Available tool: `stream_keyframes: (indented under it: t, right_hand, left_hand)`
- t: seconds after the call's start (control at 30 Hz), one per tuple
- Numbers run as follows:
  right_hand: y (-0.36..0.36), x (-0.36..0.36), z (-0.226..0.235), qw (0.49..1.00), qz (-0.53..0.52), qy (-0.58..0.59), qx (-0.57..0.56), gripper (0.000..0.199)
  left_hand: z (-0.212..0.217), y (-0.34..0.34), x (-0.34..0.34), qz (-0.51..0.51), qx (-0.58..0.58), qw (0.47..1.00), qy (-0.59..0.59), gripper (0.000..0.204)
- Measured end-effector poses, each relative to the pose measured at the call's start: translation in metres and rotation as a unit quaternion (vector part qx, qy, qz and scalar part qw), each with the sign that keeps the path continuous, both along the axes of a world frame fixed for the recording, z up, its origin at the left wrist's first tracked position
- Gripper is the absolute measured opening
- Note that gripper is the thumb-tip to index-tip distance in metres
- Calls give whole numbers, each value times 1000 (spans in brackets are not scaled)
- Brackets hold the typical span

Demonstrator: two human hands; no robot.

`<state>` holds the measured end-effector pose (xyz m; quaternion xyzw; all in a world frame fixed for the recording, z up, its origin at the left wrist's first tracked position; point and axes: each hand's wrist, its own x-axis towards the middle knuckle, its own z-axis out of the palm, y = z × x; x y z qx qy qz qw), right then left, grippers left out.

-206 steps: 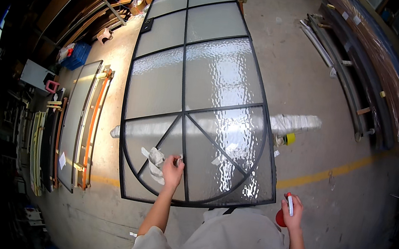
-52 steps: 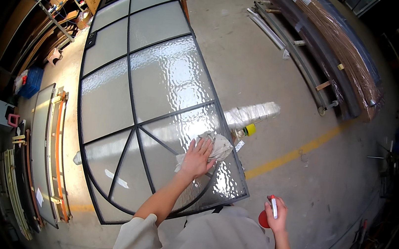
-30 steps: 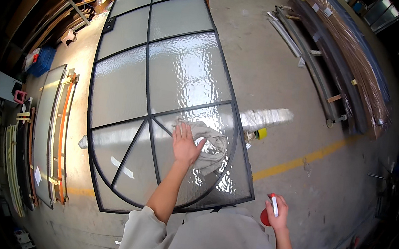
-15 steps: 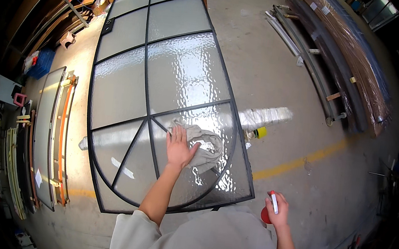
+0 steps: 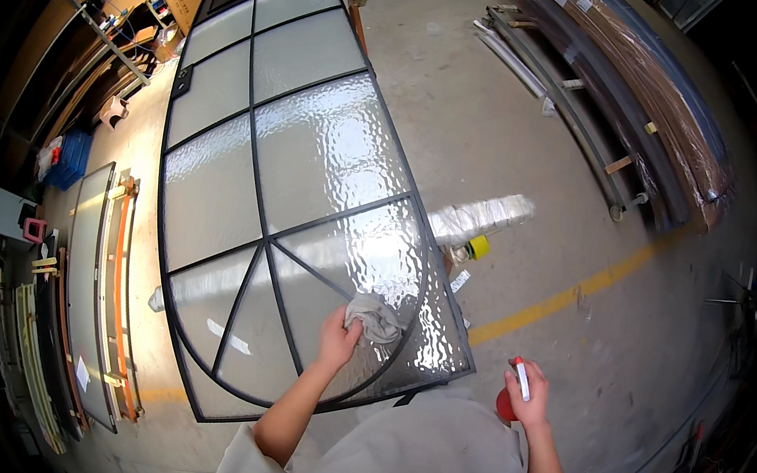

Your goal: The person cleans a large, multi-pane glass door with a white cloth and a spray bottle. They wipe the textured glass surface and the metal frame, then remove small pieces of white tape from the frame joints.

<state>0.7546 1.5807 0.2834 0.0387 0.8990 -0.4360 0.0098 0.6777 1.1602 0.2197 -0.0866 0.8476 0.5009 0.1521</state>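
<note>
Presently, the soft light-grey cloth point(image 5: 375, 319) is bunched at the near end of the large flat panel of rippled glass in a black frame point(image 5: 312, 158), to the right of its middle bar. The left hand point(image 5: 339, 343) has thumb and fingers closed upon the left edge of this cloth, though the fingertips are partly hidden. The right hand point(image 5: 525, 401), beside the panel and apart from it, has its fingers curled around a red-and-white bottle-like object point(image 5: 524, 383) — I suppose a sprayer, but much of it is covered.

I judge the cloth to be light and limp, so any fold gives enough hold, best with the palm laid flat over it. The panel should be heavy, stiff and fragile; one should take it by the outer frame, not by the thin bars. Whether its glass is wet and slippery, I cannot tell.

As for the look, the cloth is crumpled into a roundish lump. The glass carries wavy white reflections, and black bars divide it — straight ones mostly, with a curved one near the person.
</note>
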Motion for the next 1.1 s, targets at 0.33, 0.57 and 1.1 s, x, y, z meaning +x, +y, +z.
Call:
stream_keyframes:
  t: [0.33, 0.57, 1.1]
  right_hand:
    - [12, 13, -4, 1000, -1, 7, -2, 27]
    - [10, 10, -1, 1000, 17, 0, -19, 27]
    - [14, -4, -1, 1000, 18, -2, -24, 27]
  left_hand:
    - [-60, 133, -29, 46, -103, 958, 262, 24]
    - [-70, 124, -118, 161, -13, 974, 157, 28]
    - [-8, 151, -121, 87, 28, 990, 103, 26]
